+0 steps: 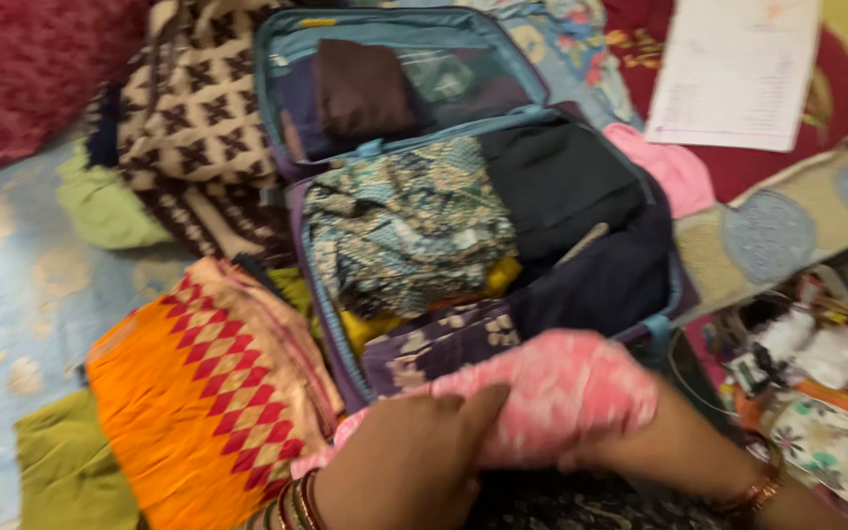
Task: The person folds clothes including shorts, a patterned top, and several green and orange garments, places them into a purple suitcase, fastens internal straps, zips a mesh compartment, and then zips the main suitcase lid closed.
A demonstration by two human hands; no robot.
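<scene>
Both of my hands hold a folded pink and white patterned cloth at the near edge of an open blue suitcase. My left hand, with bangles at the wrist, presses on its left end. My right hand grips it from the right and underneath, mostly hidden by the cloth. Inside the suitcase lie a teal patterned garment, a dark navy garment, a purple printed cloth and something yellow.
An orange and red diamond-patterned folded cloth lies left of the suitcase on green fabric. A brown and cream woven bag sits at the back left. White paper lies at the back right; clutter of small items fills the right.
</scene>
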